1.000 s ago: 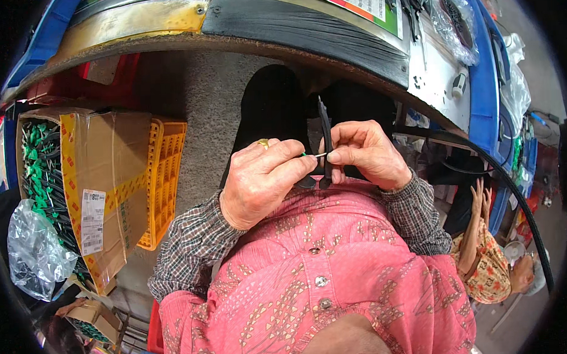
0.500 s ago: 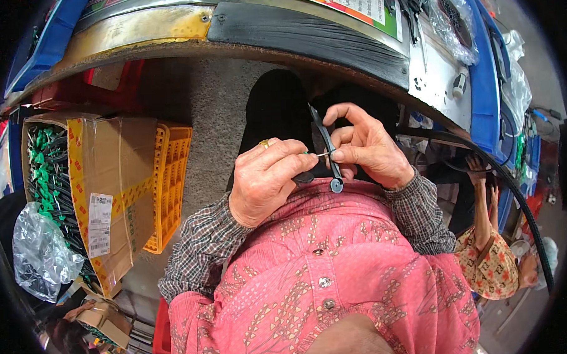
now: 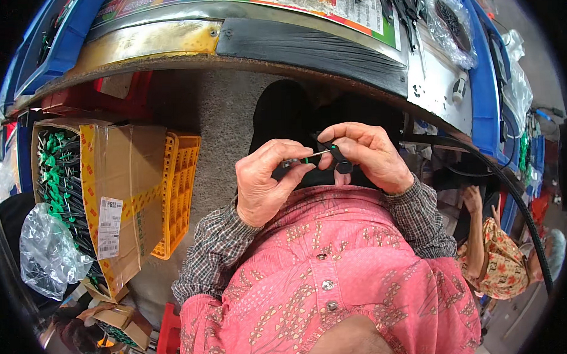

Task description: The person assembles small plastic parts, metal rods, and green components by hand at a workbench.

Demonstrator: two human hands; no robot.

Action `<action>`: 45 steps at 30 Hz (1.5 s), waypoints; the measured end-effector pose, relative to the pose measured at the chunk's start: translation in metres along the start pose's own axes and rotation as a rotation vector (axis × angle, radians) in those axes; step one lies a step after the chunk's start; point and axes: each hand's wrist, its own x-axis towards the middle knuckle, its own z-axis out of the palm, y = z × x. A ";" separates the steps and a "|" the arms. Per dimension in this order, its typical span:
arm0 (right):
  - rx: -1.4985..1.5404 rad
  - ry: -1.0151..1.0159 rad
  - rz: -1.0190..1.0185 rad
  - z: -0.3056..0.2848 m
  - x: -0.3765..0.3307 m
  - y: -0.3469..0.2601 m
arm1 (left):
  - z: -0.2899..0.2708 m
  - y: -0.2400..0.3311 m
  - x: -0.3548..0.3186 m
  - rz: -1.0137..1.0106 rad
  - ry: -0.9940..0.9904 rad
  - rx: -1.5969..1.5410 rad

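Note:
My left hand [image 3: 258, 181] pinches a small dark-handled tool [image 3: 289, 163] with a bit of green and a thin metal shaft. The shaft points right and reaches a black plastic piece [image 3: 342, 165] with a rounded end. That piece is held by my right hand [image 3: 379, 158], thumb and fingers closed around it. Its long body is mostly hidden now, foreshortened behind the fingers. Whether the shaft tip goes into the piece or only touches it, I cannot tell. Both hands are close together over my lap.
A workbench edge [image 3: 310, 45] curves across the front, with black parts [image 3: 406, 10] and a small screwdriver [image 3: 459, 88] on it. At left stand a carton [image 3: 125, 201] of green-and-black parts and an orange crate [image 3: 179, 193]. A black cable [image 3: 522, 206] and another person [image 3: 495, 257] are at right.
My right hand has turned the black piece from lengthwise to nearly end-on. My left hand has moved slightly, showing more of the tool and its shaft. The view has shifted a little.

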 end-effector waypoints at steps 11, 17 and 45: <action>-0.162 0.109 -0.119 0.002 0.000 0.004 | -0.001 0.004 -0.004 -0.258 0.002 -0.197; -0.233 0.176 -0.144 0.004 0.000 0.006 | 0.000 0.003 -0.004 -0.374 0.010 -0.366; -0.829 0.307 -0.493 0.025 0.001 0.008 | 0.015 0.010 -0.004 -0.460 0.044 -1.086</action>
